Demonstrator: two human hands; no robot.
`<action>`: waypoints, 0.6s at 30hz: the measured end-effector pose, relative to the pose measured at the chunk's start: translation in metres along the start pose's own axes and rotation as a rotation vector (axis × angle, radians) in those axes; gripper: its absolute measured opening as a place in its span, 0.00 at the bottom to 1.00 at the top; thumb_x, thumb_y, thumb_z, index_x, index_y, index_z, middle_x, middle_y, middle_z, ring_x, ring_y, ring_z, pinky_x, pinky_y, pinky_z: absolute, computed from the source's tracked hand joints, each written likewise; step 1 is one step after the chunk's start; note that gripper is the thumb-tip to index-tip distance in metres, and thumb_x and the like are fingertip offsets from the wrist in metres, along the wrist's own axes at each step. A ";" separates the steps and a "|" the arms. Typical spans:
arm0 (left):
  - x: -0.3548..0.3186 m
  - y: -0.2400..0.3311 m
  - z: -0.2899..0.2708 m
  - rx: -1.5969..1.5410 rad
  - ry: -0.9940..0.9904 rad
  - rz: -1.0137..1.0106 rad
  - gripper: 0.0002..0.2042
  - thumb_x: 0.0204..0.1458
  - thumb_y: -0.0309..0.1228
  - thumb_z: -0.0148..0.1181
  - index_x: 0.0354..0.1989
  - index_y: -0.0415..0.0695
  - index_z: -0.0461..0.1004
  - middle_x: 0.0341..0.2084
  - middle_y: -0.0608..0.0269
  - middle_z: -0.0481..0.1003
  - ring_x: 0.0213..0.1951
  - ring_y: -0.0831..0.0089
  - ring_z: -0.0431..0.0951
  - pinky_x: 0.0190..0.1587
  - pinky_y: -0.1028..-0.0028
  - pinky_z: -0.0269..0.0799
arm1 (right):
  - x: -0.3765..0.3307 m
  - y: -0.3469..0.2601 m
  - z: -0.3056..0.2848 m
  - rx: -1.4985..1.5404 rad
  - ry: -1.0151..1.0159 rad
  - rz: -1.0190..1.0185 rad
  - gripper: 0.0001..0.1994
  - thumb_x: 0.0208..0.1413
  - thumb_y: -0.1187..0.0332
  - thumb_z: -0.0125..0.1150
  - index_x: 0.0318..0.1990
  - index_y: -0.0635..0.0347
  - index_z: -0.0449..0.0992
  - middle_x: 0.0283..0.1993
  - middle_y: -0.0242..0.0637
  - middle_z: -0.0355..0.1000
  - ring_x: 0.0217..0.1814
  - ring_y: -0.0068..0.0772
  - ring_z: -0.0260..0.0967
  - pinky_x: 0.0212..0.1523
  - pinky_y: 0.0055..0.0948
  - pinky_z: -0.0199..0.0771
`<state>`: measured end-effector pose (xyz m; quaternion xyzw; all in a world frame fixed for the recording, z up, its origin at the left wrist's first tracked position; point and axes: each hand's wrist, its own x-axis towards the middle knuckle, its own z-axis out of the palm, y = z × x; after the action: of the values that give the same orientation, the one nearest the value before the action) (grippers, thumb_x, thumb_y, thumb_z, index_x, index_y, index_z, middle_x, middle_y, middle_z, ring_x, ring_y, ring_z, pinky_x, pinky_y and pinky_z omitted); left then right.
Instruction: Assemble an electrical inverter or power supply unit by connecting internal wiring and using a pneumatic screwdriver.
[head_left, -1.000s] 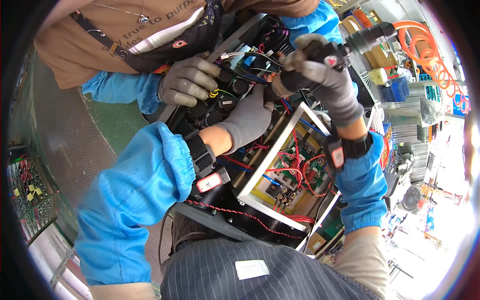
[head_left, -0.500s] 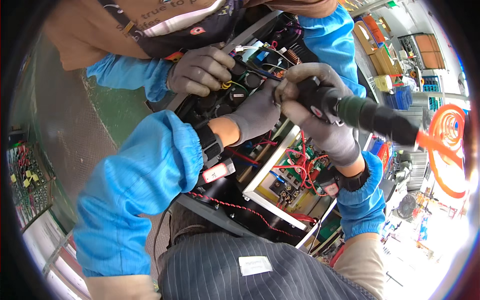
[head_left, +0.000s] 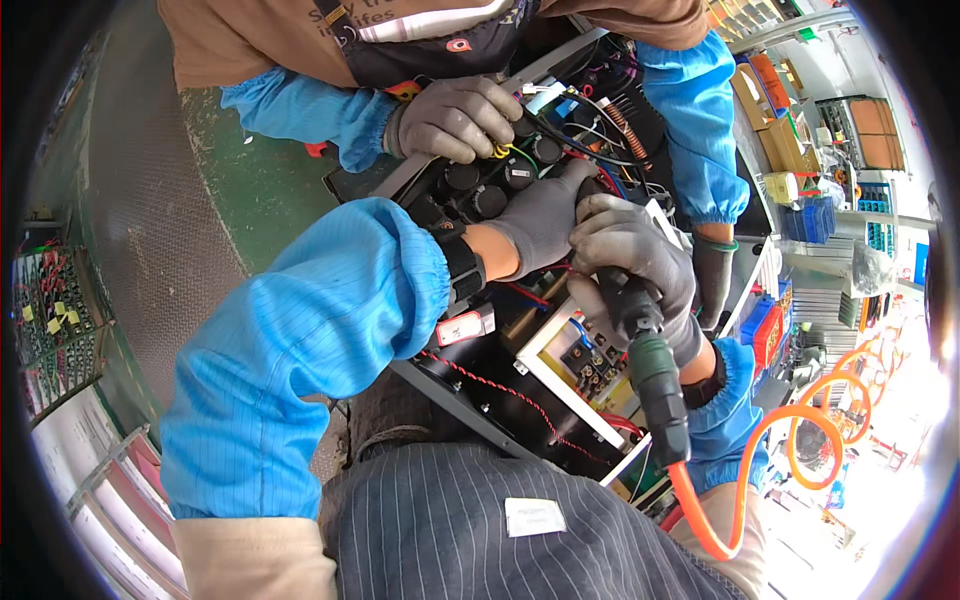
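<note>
Head camera looks steeply down, close over an open chassis (head_left: pixel 520 340), perhaps tilted

Matt grey knit gloves (head_left: pixel 630 250), smooth blue cloth sleeves (head_left: pixel 310 330) — glossy orange plastic hose (head_left: pixel 740 470), black metal chassis (head_left: pixel 500 400).

green floor (head_left: pixel 260 190) | parts bins (head_left: pixel 790 150) | circuit-board rack (head_left: pixel 50 320)
</note>
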<state>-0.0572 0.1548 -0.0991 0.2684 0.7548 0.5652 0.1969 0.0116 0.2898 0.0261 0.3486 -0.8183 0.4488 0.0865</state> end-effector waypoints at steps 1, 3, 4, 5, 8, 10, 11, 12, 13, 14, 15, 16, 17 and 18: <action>0.002 -0.001 -0.001 0.002 -0.019 0.014 0.29 0.58 0.34 0.65 0.65 0.42 0.61 0.38 0.38 0.81 0.43 0.41 0.83 0.45 0.54 0.78 | 0.002 -0.003 -0.004 0.000 -0.001 0.003 0.14 0.50 0.78 0.72 0.44 0.59 0.80 0.38 0.36 0.77 0.47 0.38 0.77 0.57 0.40 0.74; 0.011 -0.003 -0.005 0.034 -0.023 0.022 0.29 0.58 0.35 0.64 0.64 0.36 0.60 0.38 0.36 0.81 0.44 0.42 0.83 0.45 0.53 0.78 | 0.009 -0.006 -0.019 0.128 0.010 0.245 0.14 0.52 0.80 0.70 0.47 0.59 0.80 0.40 0.35 0.78 0.46 0.30 0.77 0.53 0.36 0.77; 0.017 0.002 -0.007 0.046 -0.075 -0.122 0.26 0.60 0.37 0.63 0.62 0.36 0.62 0.41 0.39 0.80 0.46 0.46 0.83 0.47 0.57 0.77 | 0.006 0.015 -0.026 0.332 0.067 0.264 0.17 0.53 0.82 0.69 0.51 0.61 0.78 0.42 0.34 0.78 0.46 0.25 0.76 0.49 0.32 0.79; 0.024 0.014 -0.004 0.050 -0.140 -0.245 0.24 0.63 0.40 0.62 0.59 0.37 0.64 0.43 0.41 0.80 0.48 0.51 0.83 0.49 0.61 0.76 | 0.006 0.031 -0.037 0.624 0.108 0.268 0.18 0.55 0.79 0.68 0.55 0.64 0.76 0.45 0.34 0.77 0.48 0.27 0.76 0.53 0.32 0.77; 0.037 0.011 -0.007 0.613 -0.326 -0.107 0.23 0.67 0.41 0.55 0.59 0.34 0.66 0.37 0.41 0.79 0.44 0.49 0.83 0.46 0.59 0.77 | 0.026 0.064 -0.068 0.677 0.099 0.372 0.20 0.58 0.75 0.66 0.57 0.67 0.73 0.45 0.36 0.77 0.53 0.34 0.78 0.61 0.35 0.76; 0.047 0.011 -0.006 1.302 -0.630 0.316 0.18 0.67 0.38 0.55 0.60 0.41 0.70 0.32 0.49 0.79 0.39 0.52 0.84 0.42 0.60 0.77 | 0.029 0.078 -0.077 0.771 0.171 0.489 0.22 0.58 0.74 0.66 0.59 0.67 0.70 0.43 0.37 0.77 0.56 0.39 0.79 0.62 0.38 0.77; 0.051 0.024 -0.007 1.295 -0.639 0.331 0.18 0.67 0.38 0.55 0.60 0.41 0.70 0.32 0.49 0.79 0.39 0.52 0.84 0.42 0.60 0.77 | 0.025 0.089 -0.084 0.763 0.183 0.500 0.22 0.58 0.74 0.66 0.59 0.67 0.70 0.43 0.37 0.77 0.56 0.39 0.79 0.62 0.38 0.77; 0.054 0.039 -0.008 1.522 -0.795 0.472 0.18 0.65 0.38 0.57 0.61 0.45 0.70 0.33 0.50 0.78 0.40 0.52 0.84 0.42 0.60 0.77 | 0.019 0.102 -0.091 0.854 0.177 0.504 0.22 0.58 0.73 0.65 0.59 0.68 0.70 0.44 0.39 0.77 0.56 0.40 0.78 0.62 0.39 0.77; 0.054 0.044 -0.011 1.755 -0.940 0.600 0.19 0.64 0.38 0.58 0.61 0.48 0.70 0.35 0.51 0.78 0.41 0.53 0.83 0.42 0.61 0.77 | 0.022 0.108 -0.092 0.953 0.155 0.493 0.21 0.59 0.72 0.64 0.59 0.68 0.70 0.45 0.41 0.77 0.57 0.41 0.78 0.62 0.40 0.77; 0.055 0.040 -0.012 1.688 -0.909 0.580 0.20 0.62 0.39 0.60 0.61 0.48 0.70 0.35 0.53 0.77 0.42 0.54 0.83 0.42 0.61 0.78 | 0.023 0.109 -0.094 0.922 0.225 0.574 0.21 0.60 0.70 0.64 0.59 0.68 0.70 0.48 0.45 0.79 0.55 0.43 0.80 0.61 0.41 0.78; 0.055 0.041 -0.010 1.683 -0.912 0.584 0.20 0.62 0.39 0.60 0.61 0.48 0.70 0.35 0.53 0.77 0.42 0.54 0.83 0.42 0.61 0.78 | 0.022 0.114 -0.094 0.921 0.228 0.580 0.21 0.60 0.70 0.64 0.59 0.68 0.70 0.48 0.45 0.79 0.55 0.43 0.80 0.61 0.41 0.78; 0.056 0.037 -0.009 1.743 -0.903 0.625 0.21 0.62 0.40 0.61 0.61 0.48 0.70 0.34 0.55 0.77 0.43 0.55 0.83 0.41 0.60 0.78 | 0.024 0.120 -0.090 1.009 0.246 0.539 0.20 0.60 0.70 0.63 0.58 0.67 0.71 0.48 0.46 0.79 0.53 0.42 0.80 0.60 0.40 0.79; 0.056 0.036 -0.009 1.801 -0.894 0.670 0.22 0.62 0.41 0.61 0.61 0.48 0.70 0.33 0.57 0.77 0.43 0.56 0.84 0.41 0.59 0.78 | 0.024 0.124 -0.089 1.096 0.267 0.499 0.19 0.61 0.70 0.63 0.58 0.67 0.71 0.49 0.47 0.80 0.52 0.41 0.81 0.59 0.38 0.80; 0.047 0.019 -0.010 1.712 -0.571 0.827 0.15 0.54 0.36 0.69 0.49 0.48 0.83 0.44 0.67 0.83 0.43 0.64 0.85 0.41 0.61 0.80 | 0.020 0.123 -0.091 1.095 0.269 0.501 0.19 0.61 0.70 0.63 0.58 0.67 0.71 0.49 0.47 0.80 0.52 0.41 0.81 0.59 0.38 0.80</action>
<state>-0.0962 0.1812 -0.0782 0.6883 0.6798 -0.2321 -0.1015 -0.0984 0.3964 0.0050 0.0799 -0.5078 0.8506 -0.1107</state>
